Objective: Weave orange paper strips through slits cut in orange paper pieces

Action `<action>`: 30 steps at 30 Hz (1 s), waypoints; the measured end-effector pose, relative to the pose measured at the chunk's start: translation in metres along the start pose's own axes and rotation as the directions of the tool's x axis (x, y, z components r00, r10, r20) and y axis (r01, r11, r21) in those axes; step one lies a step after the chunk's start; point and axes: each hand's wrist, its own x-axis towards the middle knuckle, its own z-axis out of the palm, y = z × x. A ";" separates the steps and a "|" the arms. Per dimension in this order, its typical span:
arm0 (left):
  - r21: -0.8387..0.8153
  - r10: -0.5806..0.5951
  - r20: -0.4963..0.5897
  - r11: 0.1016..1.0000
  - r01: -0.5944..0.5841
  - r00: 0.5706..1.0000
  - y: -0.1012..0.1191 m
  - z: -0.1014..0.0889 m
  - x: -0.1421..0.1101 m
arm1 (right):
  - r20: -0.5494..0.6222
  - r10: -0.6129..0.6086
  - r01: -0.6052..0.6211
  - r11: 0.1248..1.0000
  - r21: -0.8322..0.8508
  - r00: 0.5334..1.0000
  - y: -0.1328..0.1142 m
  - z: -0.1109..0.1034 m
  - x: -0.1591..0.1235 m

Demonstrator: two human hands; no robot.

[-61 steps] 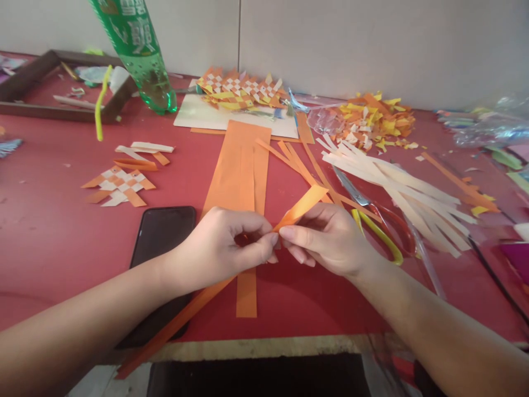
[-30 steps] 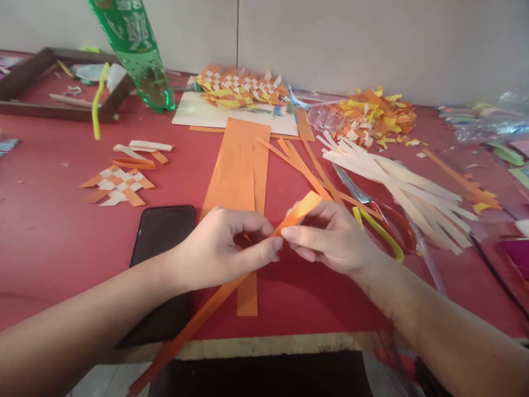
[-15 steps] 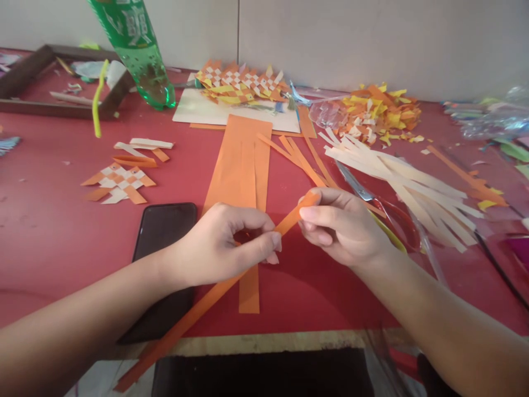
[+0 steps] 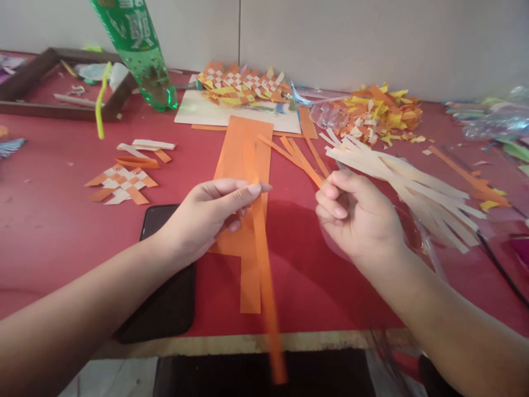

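Note:
My left hand [image 4: 219, 212] pinches a long orange paper strip [image 4: 264, 264] between thumb and fingers. The strip runs from above the fingertips down past the table's front edge, its lower end blurred. My right hand [image 4: 355, 212] is apart from it, fingers curled in, with nothing visible in them. Behind the right hand lie the scissors [image 4: 340, 165], mostly hidden. Under the strip lies an orange paper sheet [image 4: 235, 160], with another wide orange strip [image 4: 250, 286] reaching toward me. More narrow orange strips [image 4: 303, 160] lie beyond my right hand.
Cream paper strips [image 4: 409, 176] fan out at right. A black phone [image 4: 173, 303] lies by my left forearm. Woven paper fish [image 4: 124, 182] sits at left, with more woven pieces [image 4: 243, 82] at the back. A green bottle [image 4: 144, 60] stands near a dark frame [image 4: 61, 110].
My right hand has let go of the orange strip and moved right. My left hand has shifted up and left, and the strip has swung from slanting to nearly upright in view.

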 end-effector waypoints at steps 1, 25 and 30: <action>-0.029 -0.009 -0.014 1.000 0.008 1.000 0.000 0.000 0.000 | 0.014 -0.001 0.001 1.000 -0.006 1.000 0.001 0.000 -0.001; 0.054 0.043 -0.030 0.998 -0.042 0.999 -0.001 0.003 -0.003 | 0.548 0.274 0.088 0.835 -0.544 0.790 0.007 -0.006 -0.018; 0.192 -0.131 0.205 0.977 0.091 0.970 0.001 0.004 -0.006 | 0.508 0.197 0.098 0.863 -0.495 0.838 0.009 -0.003 -0.020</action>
